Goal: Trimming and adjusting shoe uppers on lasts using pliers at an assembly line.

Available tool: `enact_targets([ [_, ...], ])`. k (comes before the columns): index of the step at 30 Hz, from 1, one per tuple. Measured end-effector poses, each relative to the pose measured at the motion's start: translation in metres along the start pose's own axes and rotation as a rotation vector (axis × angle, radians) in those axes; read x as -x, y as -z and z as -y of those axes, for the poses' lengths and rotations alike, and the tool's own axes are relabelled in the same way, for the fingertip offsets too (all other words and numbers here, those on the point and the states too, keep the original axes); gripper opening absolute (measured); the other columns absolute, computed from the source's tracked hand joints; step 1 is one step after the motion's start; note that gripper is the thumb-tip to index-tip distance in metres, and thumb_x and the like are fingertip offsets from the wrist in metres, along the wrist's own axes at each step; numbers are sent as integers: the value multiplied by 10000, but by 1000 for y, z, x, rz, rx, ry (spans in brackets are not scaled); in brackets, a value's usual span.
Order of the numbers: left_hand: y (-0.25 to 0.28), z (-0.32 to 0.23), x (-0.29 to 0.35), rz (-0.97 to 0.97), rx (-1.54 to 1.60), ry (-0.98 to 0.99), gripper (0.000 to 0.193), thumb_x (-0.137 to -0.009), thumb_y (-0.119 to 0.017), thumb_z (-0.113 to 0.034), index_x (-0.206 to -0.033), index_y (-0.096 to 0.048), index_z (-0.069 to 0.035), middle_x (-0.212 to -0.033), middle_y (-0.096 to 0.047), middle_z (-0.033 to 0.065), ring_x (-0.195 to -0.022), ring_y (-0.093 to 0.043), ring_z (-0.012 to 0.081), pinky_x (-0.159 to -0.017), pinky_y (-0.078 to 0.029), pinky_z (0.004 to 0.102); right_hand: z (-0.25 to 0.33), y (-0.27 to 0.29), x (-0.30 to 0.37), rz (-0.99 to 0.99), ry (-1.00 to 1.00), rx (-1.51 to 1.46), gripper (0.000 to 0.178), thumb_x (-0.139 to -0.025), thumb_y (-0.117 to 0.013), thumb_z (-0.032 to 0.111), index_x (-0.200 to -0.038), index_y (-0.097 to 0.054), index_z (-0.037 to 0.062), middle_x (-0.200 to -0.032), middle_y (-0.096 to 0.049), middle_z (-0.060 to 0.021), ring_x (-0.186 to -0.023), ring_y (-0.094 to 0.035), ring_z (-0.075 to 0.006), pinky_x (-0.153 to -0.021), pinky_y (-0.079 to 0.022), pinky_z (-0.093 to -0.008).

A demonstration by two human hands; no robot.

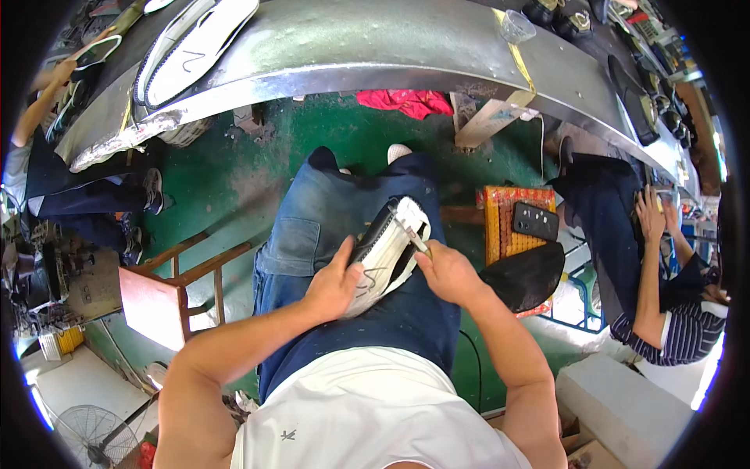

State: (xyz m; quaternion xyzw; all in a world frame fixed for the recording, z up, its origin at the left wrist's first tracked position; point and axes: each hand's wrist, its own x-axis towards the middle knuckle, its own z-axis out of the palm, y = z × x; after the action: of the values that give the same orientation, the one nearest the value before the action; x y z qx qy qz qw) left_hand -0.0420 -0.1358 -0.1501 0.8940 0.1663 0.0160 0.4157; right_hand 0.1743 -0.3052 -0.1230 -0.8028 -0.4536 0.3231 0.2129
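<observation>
A white shoe (381, 262) with dark stitching along its edge lies slantwise across my lap, its opening facing right. My left hand (334, 283) is closed round the shoe's left side, near the end closest to me. In my right hand (451, 273) is a slim metal hand tool (417, 239), whose tip reaches the shoe's upper part by the far end. Fingers cover most of its handle, so its exact kind does not show. Blue trousers (312, 203) lie beneath the shoe.
Ahead runs a metal bench (351, 55) with a pair of white shoes (195, 55) and a clear plastic cup (518, 28). Right of me, a stool seat (500, 234) carries a phone (536, 222) and a black cloth item (527, 277). Left stands a wooden stool (152, 305). Co-workers sit on both sides.
</observation>
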Motion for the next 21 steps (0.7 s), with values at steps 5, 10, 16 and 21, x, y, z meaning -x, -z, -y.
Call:
enact_targets([
  [5,-13,-3,13,-50,351,473,602,-1021,-549,-398,-1465,-472,1,-1247,-652,305,-1204,-623,438,-1028,-479,441,22,-3,25,44,7,-246,374,-1056,-492,331,-1066,-574,-34,-901,-665,-296,-896,-637,-490,-783,-498,-539],
  [10,-9,1,16,-12,411,427,563,-1007,-591,-343,-1442,-501,4,-1274,-648,287,-1208,-633,407,-1018,-491,417,36,-15,32,285,-101,-130,378,-1053,-496,339,-1107,-589,-24,-938,-666,-296,-926,-638,-494,-812,-501,-541],
  [16,11,-1,20,192,367,324,915,-859,-764,-290,-1583,-254,-59,-1254,-640,320,-1206,-629,421,-1018,-492,411,41,-23,43,167,63,71,363,-1059,-487,330,-1026,-587,-17,-871,-687,-239,-829,-671,-439,-751,-514,-516],
  [21,53,-26,-3,418,140,376,997,-784,-788,-197,-1584,-202,-86,-1181,-671,305,-1074,-665,466,-953,-530,452,7,-28,68,88,-123,-492,388,-1080,-447,324,-1119,-587,-35,-885,-692,-143,-742,-691,-253,-718,-545,-367],
])
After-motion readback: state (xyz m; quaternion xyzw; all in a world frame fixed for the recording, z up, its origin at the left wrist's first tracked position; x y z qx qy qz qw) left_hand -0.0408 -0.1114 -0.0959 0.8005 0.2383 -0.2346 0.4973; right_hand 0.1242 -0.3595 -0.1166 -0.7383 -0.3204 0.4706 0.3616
